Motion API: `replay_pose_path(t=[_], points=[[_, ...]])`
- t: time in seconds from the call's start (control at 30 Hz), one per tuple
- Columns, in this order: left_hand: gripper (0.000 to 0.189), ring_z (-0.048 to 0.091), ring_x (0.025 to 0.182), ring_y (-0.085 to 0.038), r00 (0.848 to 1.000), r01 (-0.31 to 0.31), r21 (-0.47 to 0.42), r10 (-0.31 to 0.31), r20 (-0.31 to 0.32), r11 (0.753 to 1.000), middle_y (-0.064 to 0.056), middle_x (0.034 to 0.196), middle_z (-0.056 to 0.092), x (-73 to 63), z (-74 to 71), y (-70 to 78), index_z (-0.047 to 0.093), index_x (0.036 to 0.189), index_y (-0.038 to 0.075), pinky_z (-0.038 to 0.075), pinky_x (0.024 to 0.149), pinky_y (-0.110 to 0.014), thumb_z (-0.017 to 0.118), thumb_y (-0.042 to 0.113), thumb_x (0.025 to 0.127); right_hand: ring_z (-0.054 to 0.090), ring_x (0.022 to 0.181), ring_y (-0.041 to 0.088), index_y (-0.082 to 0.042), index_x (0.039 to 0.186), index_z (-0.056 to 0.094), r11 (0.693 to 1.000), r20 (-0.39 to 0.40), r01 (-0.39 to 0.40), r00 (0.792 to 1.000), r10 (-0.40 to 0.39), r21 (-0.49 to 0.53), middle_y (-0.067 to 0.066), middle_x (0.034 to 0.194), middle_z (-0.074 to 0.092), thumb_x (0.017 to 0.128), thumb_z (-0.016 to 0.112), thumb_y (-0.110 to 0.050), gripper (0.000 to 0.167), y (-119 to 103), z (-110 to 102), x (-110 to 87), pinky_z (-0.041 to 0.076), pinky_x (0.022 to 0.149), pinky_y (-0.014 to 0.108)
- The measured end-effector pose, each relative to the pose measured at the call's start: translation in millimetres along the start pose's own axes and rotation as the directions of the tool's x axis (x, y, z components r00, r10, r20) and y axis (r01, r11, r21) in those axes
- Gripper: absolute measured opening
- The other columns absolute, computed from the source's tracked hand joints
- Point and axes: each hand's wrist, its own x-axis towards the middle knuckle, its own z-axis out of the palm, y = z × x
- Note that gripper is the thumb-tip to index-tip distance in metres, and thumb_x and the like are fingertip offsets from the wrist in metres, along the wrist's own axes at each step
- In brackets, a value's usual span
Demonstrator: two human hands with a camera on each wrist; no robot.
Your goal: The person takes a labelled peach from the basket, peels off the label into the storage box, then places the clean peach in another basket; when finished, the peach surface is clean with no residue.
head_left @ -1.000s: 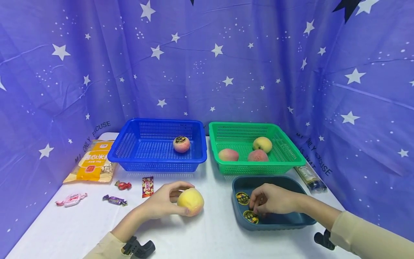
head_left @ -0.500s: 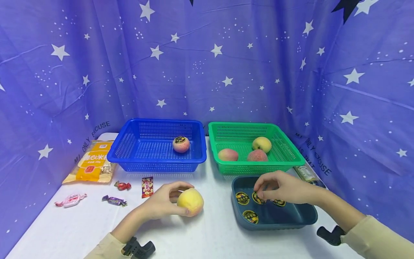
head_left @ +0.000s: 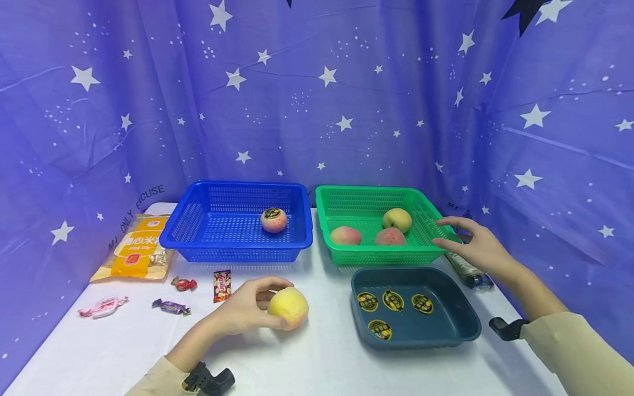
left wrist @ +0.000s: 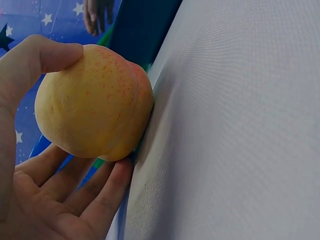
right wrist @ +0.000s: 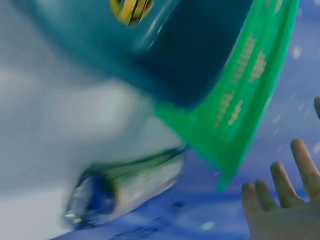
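Note:
My left hand (head_left: 250, 307) holds a yellow peach (head_left: 289, 308) low over the white table, thumb on one side and fingers on the other. The left wrist view shows the same peach (left wrist: 95, 102) up close, its blush speckled red. My right hand (head_left: 477, 246), fingers spread and holding nothing, hovers by the right end of the green basket (head_left: 381, 256), above a packet (head_left: 468, 272) with a blue end. Below that basket sits a dark teal tub (head_left: 421, 338) with several round black-and-gold stickers (head_left: 393, 301) on its bottom.
Three peaches (head_left: 345, 236) lie in the green basket. A blue basket (head_left: 238, 254) holds one peach with a sticker (head_left: 274, 220). On the left are a yellow food bag (head_left: 134, 250) and several wrapped candies (head_left: 170, 307). A purple star-patterned curtain (head_left: 297, 110) encloses the back and sides.
My right hand has left the tub, rising and moving right and back to the green basket's end. Stickers it covered in the tub now show. My left hand stays on the peach.

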Motion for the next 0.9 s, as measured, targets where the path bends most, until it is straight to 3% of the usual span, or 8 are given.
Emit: replay_pose_path(t=[0.13, 0.3, 0.63, 0.77, 0.9], points=[[0.075, 0.072, 0.127, -0.030, 1.000, 0.001, 0.004, -0.001, 0.002, 1.000, -0.017, 0.143, 0.070, 0.4, 0.2, 0.2, 0.065, 0.148, 0.004, 0.061, 0.105, -0.024, 0.096, 0.017, 0.081, 0.022, 0.159, 0.069, -0.014, 0.176, 0.028, 0.991, 0.069, -0.098, 0.993, 0.092, 0.087, 0.032, 0.182, 0.015, 0.107, 0.072, -0.050, 0.090, 26.6, -5.2, 9.6, 0.036, 0.115, 0.089], [0.075, 0.073, 0.126, -0.030, 1.000, -0.011, 0.009, 0.011, -0.003, 1.000, -0.017, 0.142, 0.070, 1.1, 0.2, -0.9, 0.065, 0.147, 0.003, 0.061, 0.104, -0.022, 0.096, 0.017, 0.081, 0.010, 0.163, 0.068, -0.017, 0.180, 0.010, 0.974, 0.139, -0.156, 0.981, 0.133, 0.167, 0.032, 0.184, 0.004, 0.107, 0.071, -0.048, 0.100, 46.0, -2.9, 18.7, 0.028, 0.118, 0.091], [0.076, 0.074, 0.123, -0.024, 0.998, -0.021, 0.089, 0.026, -0.053, 0.996, -0.009, 0.138, 0.075, 6.3, 5.3, 1.8, 0.069, 0.144, 0.009, 0.063, 0.103, -0.027, 0.101, 0.025, 0.076, -0.004, 0.167, 0.063, -0.020, 0.181, 0.003, 0.910, 0.196, -0.188, 0.973, 0.122, 0.370, 0.027, 0.184, -0.016, 0.112, 0.068, -0.037, 0.096, 66.7, 1.9, 24.5, 0.018, 0.127, 0.087], [0.076, 0.073, 0.125, -0.022, 0.998, -0.033, 0.110, 0.038, -0.047, 0.993, -0.003, 0.139, 0.075, 9.8, 7.0, 13.1, 0.070, 0.145, 0.016, 0.063, 0.104, -0.029, 0.100, 0.028, 0.076, -0.009, 0.167, 0.062, -0.023, 0.181, 0.003, 0.897, 0.198, -0.185, 0.974, 0.113, 0.401, 0.027, 0.182, -0.022, 0.113, 0.066, -0.035, 0.094, 71.5, 4.1, 24.3, 0.016, 0.127, 0.087], [0.074, 0.074, 0.126, -0.023, 0.997, -0.077, 0.092, 0.077, 0.008, 0.993, -0.002, 0.140, 0.075, 16.5, 9.3, 32.1, 0.070, 0.145, 0.018, 0.063, 0.106, -0.032, 0.097, 0.025, 0.077, -0.015, 0.167, 0.058, -0.025, 0.181, 0.004, 0.886, 0.196, -0.193, 0.973, 0.118, 0.422, 0.026, 0.181, -0.026, 0.113, 0.066, -0.035, 0.092, 73.8, 7.0, 25.7, 0.016, 0.130, 0.082]])
